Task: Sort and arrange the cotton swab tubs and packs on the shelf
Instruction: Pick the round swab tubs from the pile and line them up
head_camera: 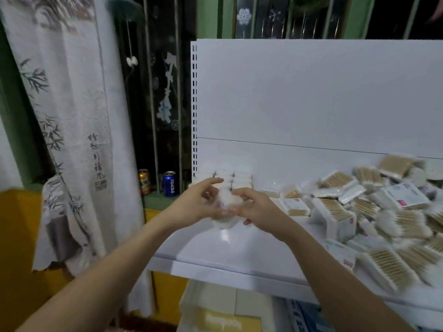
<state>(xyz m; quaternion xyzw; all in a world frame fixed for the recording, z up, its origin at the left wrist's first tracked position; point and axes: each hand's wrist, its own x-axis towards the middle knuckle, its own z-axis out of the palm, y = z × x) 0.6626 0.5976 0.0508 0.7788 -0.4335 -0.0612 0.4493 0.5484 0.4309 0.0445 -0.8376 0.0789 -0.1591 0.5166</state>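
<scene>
Head view, both hands (226,204) gripping swab tub (225,200)

Open shelf space on your left, clutter on your right.
Bare white shelf (215,250) lies before you; stacked tubs (236,179) block the back-left corner, a heap of swab packs (374,212) fills the right.

Dim indoor light, bright white shelf (239,250) with soft glare patch, dark window (165,80) behind, hands motion-blurred, wide-angle bending at edges, soft focus overall
</scene>
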